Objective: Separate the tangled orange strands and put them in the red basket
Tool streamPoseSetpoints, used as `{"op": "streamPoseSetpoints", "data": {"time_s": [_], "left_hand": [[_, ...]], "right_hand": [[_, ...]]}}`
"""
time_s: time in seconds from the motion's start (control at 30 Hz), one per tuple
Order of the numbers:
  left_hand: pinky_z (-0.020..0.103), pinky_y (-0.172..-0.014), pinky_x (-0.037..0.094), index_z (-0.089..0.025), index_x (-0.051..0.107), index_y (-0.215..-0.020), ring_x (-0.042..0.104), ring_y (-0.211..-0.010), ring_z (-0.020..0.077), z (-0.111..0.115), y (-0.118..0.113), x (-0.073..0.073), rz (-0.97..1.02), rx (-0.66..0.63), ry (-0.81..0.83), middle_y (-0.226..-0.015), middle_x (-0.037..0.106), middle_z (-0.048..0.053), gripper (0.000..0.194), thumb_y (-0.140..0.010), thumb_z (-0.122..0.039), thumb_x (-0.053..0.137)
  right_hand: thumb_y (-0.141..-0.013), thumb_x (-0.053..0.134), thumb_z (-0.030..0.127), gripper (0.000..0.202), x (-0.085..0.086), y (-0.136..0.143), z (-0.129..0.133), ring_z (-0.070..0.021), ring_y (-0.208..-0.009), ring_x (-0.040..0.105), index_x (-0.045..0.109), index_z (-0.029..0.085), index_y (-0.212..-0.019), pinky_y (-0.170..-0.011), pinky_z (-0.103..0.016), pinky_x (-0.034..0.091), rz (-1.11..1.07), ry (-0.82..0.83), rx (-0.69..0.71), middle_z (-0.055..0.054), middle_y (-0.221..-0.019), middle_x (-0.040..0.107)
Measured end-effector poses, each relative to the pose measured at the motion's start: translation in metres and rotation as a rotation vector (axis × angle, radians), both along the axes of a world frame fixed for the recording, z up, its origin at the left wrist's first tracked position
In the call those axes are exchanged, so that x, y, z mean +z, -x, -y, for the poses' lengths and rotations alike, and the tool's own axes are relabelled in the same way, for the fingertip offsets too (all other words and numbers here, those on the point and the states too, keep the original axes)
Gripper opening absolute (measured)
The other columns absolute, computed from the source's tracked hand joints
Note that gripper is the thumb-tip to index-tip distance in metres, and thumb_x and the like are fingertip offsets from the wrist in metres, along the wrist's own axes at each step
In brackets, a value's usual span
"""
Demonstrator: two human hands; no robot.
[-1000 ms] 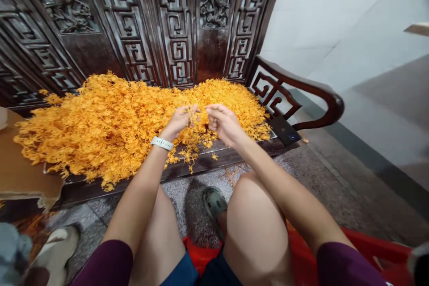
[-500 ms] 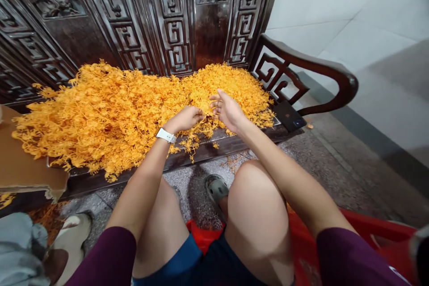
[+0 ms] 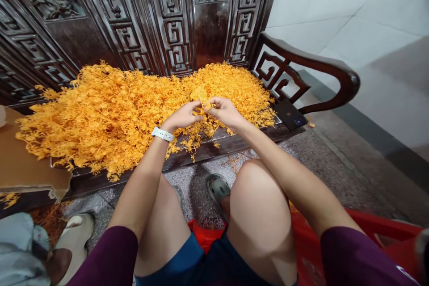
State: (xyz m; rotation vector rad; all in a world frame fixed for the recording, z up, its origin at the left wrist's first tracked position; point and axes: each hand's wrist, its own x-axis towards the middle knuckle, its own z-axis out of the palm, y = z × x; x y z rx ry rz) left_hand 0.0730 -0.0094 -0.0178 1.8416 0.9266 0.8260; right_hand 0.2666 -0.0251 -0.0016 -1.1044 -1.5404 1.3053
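My right hand has thumb and forefinger pinched on a small yellow-orange branching plastic-looking piece, held just above the front of the heap. My left hand, a pale banded watch at its wrist, faces it with thumb and fingers apart; I cannot tell whether it touches the piece. A big heap of matching yellow-orange pieces spreads over the dark carved wooden worktop. A flat black phone lies at its right end, beside the curved armrest.
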Motion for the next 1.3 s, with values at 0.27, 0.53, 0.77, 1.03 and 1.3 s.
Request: {"op": "streamPoseSetpoints", "data": {"time_s": [0.27, 0.53, 0.77, 1.03, 1.3], "left_hand": [[0.03, -0.087, 0.053, -0.018, 0.075, -0.109, 0.069, -0.102, 0.0192, 0.008, -0.003, 0.016, 0.341, 0.126, 0.236, -0.116, 0.075, 0.011, 0.039, -0.08, -0.042, 0.085], [0.025, -0.077, 0.052, -0.022, 0.075, -0.101, 0.065, -0.082, 0.0129, 0.001, -0.003, 0.01, 0.549, 0.253, 0.225, -0.087, 0.067, 0.002, 0.023, -0.09, -0.042, 0.08], [0.022, -0.071, 0.051, -0.02, 0.071, -0.1, 0.057, -0.068, 0.0093, 0.005, -0.009, 0.015, 0.755, 0.288, 0.33, -0.074, 0.055, -0.003, 0.013, -0.097, -0.032, 0.073], [0.024, -0.072, 0.053, -0.022, 0.054, -0.089, 0.07, -0.075, 0.0112, 0.0, -0.004, 0.015, 0.918, 0.404, 0.325, -0.078, 0.064, -0.004, 0.028, -0.09, -0.029, 0.081], [0.02, -0.061, 0.05, -0.023, 0.055, -0.097, 0.06, -0.059, 0.0061, 0.005, -0.009, 0.021, 0.915, 0.513, 0.374, -0.079, 0.067, -0.005, 0.034, -0.088, -0.035, 0.086]], "right_hand": [[-0.077, 0.077, 0.025, 0.022, -0.004, 0.002, -0.003, -0.0124, -0.072, 0.053, 0.062, 0.018, -0.092, -0.067, -0.028, 0.04, -0.056, -0.039, -0.033, -0.001, -0.082, 0.065], [-0.079, 0.084, 0.031, 0.04, 0.0, 0.002, 0.002, -0.0082, -0.052, 0.04, 0.051, 0.023, -0.099, -0.052, -0.026, 0.027, -0.071, 0.02, 0.044, 0.008, -0.062, 0.051], [-0.084, 0.079, 0.025, 0.034, 0.003, 0.003, 0.003, -0.008, -0.056, 0.037, 0.056, 0.02, -0.108, -0.054, -0.027, 0.025, -0.047, -0.004, 0.125, 0.008, -0.065, 0.05], [-0.079, 0.081, 0.024, 0.04, -0.007, -0.001, -0.002, -0.0097, -0.058, 0.041, 0.056, 0.02, -0.11, -0.057, -0.028, 0.031, 0.005, -0.042, 0.284, 0.007, -0.067, 0.054], [-0.083, 0.079, 0.033, 0.037, 0.0, -0.002, 0.007, -0.0091, -0.054, 0.035, 0.055, 0.021, -0.108, -0.054, -0.027, 0.026, 0.119, 0.034, 0.449, 0.009, -0.061, 0.049]]}}
